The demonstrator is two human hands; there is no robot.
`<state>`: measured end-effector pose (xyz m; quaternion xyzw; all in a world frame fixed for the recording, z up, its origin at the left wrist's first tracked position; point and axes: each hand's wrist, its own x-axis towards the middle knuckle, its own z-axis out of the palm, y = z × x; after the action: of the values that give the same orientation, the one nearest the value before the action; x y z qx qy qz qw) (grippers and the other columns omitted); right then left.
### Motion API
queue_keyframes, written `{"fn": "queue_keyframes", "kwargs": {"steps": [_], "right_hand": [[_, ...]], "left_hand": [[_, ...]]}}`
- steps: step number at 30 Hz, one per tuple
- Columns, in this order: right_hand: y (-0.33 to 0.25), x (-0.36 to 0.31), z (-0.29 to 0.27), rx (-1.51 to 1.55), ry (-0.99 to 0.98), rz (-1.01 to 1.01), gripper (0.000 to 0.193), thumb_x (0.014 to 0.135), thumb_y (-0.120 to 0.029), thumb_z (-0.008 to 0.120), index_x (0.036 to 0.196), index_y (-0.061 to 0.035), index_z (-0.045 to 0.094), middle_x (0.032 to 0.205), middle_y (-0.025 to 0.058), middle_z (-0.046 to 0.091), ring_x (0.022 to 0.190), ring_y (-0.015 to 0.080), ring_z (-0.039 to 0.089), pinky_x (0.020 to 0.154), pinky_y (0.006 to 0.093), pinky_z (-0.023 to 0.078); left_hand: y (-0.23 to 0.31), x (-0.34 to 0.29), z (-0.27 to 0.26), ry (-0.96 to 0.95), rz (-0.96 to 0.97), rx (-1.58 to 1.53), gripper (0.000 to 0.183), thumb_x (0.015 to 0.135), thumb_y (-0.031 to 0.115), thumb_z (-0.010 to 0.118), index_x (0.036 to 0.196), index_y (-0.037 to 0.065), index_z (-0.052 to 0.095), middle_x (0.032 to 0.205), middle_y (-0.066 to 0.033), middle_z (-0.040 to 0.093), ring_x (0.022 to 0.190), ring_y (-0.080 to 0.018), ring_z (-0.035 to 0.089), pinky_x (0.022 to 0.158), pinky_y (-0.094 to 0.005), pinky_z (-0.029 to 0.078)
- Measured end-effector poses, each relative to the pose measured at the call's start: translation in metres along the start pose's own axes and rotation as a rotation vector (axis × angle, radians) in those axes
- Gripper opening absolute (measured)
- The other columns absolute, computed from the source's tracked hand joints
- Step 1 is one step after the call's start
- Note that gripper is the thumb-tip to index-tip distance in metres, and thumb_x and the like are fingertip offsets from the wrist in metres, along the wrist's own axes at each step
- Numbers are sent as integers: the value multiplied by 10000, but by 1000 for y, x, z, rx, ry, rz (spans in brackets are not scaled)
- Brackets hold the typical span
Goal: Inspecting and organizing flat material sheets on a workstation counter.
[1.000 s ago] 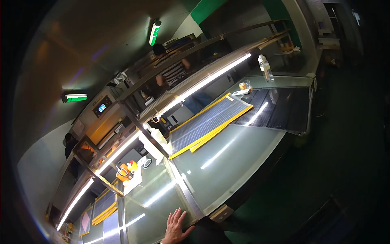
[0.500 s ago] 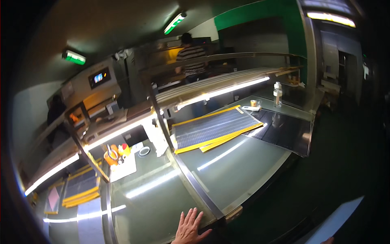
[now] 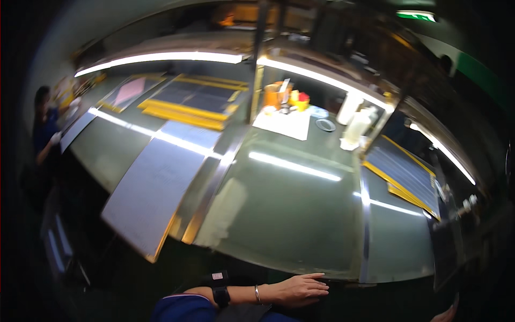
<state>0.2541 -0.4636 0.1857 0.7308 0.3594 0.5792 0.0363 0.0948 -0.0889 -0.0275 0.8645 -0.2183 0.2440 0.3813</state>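
My left hand (image 3: 303, 290) reaches across just in front of the glass-topped table's near edge, fingers stretched out and holding nothing. A black strap and a metal bracelet circle that forearm. Only a sliver of my right hand (image 3: 445, 315) shows at the lower right rim; its fingers are mostly cut off and blurred. Beyond the left hand lies the greenish glass tabletop (image 3: 289, 214), reflecting a tube light. To its left, a pale blue-grey sheet (image 3: 155, 188) with faint handwriting lies sloping over the table's front edge.
Yellow-edged dark screens (image 3: 188, 102) are stacked at the back left, others (image 3: 402, 172) at the right. White paper (image 3: 281, 123), an orange container (image 3: 274, 95), a tape roll (image 3: 325, 125) and a white bottle (image 3: 358, 126) stand under the lamps. At far left a person (image 3: 45, 123) holds a pale sheet (image 3: 79, 127).
My view has swung left, bringing the pale blue-grey sheet and the other person into sight. My left hand now points right. The pale sheet by my right hand no longer shows clearly.
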Motion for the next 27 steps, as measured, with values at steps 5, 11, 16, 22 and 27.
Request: {"fn": "queue_keyframes", "kwargs": {"steps": [5,11,16,22,27], "right_hand": [[-55,21,140,521,-155,-158,270,925,-117,341,1089,27,499,1005,205,595,967,365,582,885,490,445],[-180,37,186,891,-119,-321,229,895,-59,374,1045,42,515,969,229,604,940,363,597,881,532,431],[-237,8,165,1040,-229,-350,181,855,-3,432,964,55,564,977,245,608,992,378,576,876,536,429],[-276,0,160,1084,-363,-156,137,781,28,573,908,12,619,1012,185,618,1024,341,567,916,486,416],[-271,4,158,1134,-381,-39,154,730,33,620,875,-12,645,997,147,633,1026,312,573,924,451,415]], "left_hand": [[11,-60,-25,100,-209,-8,238,805,111,573,1033,45,581,993,-109,614,849,-255,612,751,-356,503],[46,-140,-50,142,-610,106,218,785,96,558,995,47,586,937,-112,608,813,-284,603,688,-361,507],[66,-152,-57,279,-755,180,181,774,98,612,948,50,618,902,-122,628,774,-276,616,673,-346,510],[62,-147,-86,612,-620,395,266,662,-52,641,914,30,630,857,-122,646,741,-233,633,656,-306,518],[42,-112,-141,831,-536,725,237,693,-82,605,914,4,622,887,-133,640,756,-241,625,648,-294,511]]}}
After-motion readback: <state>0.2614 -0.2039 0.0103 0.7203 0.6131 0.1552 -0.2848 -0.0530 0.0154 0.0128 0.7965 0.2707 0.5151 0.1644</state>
